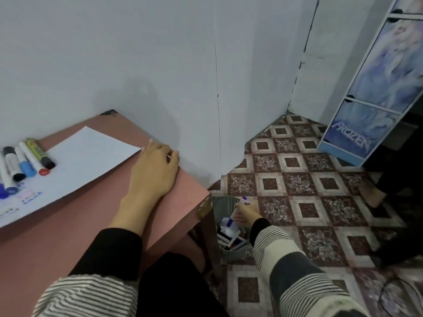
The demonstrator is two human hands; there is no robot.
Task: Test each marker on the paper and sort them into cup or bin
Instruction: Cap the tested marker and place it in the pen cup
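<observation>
A white sheet of paper lies on the pink table, with colour marks at its near left corner. Several markers lie side by side on the paper's left end. My left hand rests on the table at the paper's right corner, fingers loosely curled, holding nothing. My right hand reaches down past the table's corner and grips a white marker with a blue cap just above a grey bin on the floor. Several markers lie inside the bin.
The bin stands against the table leg on a patterned tile floor. A blue drawer unit stands at the right by the wall. Another person's foot is on the floor to the right. No cup is in view.
</observation>
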